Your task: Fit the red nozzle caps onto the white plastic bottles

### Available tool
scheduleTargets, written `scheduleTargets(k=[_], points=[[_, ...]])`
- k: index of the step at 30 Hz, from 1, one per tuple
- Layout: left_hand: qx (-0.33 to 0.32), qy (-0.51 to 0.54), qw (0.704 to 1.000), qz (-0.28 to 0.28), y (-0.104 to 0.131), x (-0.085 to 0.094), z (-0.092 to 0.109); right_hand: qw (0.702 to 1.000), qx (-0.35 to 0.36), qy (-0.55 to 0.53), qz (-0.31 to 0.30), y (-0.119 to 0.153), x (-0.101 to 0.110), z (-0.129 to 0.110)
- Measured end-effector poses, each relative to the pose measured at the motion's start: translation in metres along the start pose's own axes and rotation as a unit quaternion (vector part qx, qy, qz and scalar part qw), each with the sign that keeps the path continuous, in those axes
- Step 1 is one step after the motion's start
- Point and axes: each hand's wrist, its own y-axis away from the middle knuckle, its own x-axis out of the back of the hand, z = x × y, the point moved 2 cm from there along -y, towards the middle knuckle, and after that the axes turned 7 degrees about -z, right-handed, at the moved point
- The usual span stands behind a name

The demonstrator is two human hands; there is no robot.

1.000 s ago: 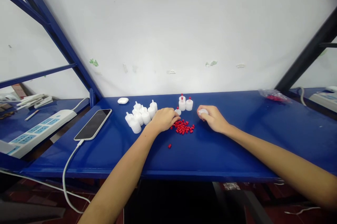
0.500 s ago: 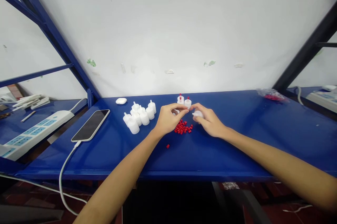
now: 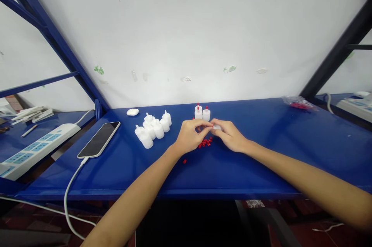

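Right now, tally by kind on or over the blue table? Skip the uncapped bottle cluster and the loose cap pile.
Standing red-capped bottles, clearly seen: 3
Bottle in right hand: 1
Stray red cap: 1
Phone: 1
White earbud case: 1
Plastic bag: 1
Total: 8
Uncounted: red tip behind left hand, rest hidden.

A bunch of round white plastic bottles (image 3: 158, 131) sits on the long blue metal table (image 3: 261, 162). The flat black glass phone (image 3: 99, 139) is left of them, little red plastic caps (image 3: 204, 143) right.
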Motion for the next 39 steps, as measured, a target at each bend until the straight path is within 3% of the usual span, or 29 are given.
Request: scheduleTargets(k=[4,7,19,23,26,29,33,39], points=[[-0.054,-0.025,0.998,0.003,0.003,-0.005,0.002,0.998,0.021,-0.061,-0.011,0.002,0.001,0.000],[-0.090,-0.051,0.995,0.006,0.005,-0.009,0.004,0.999,-0.001,-0.049,-0.003,0.002,0.001,-0.004],[-0.145,-0.073,0.986,0.019,0.009,-0.014,0.013,0.999,-0.021,-0.016,0.018,0.005,-0.005,-0.010],[-0.084,-0.041,0.995,0.035,0.005,-0.010,0.009,1.000,-0.010,-0.007,0.024,0.004,-0.001,-0.009],[0.015,-0.013,0.994,0.109,-0.002,0.004,-0.006,0.998,-0.041,0.010,0.043,0.002,0.005,0.001],[0.089,-0.063,0.982,0.154,-0.007,0.019,-0.028,0.995,-0.074,0.017,0.063,0.000,0.011,0.012],[0.098,-0.156,0.977,0.111,-0.007,0.027,-0.046,0.994,-0.081,0.027,0.061,0.000,0.011,0.016],[0.064,-0.274,0.960,-0.005,-0.004,0.021,-0.042,0.994,-0.077,0.037,0.062,-0.001,0.009,0.014]])
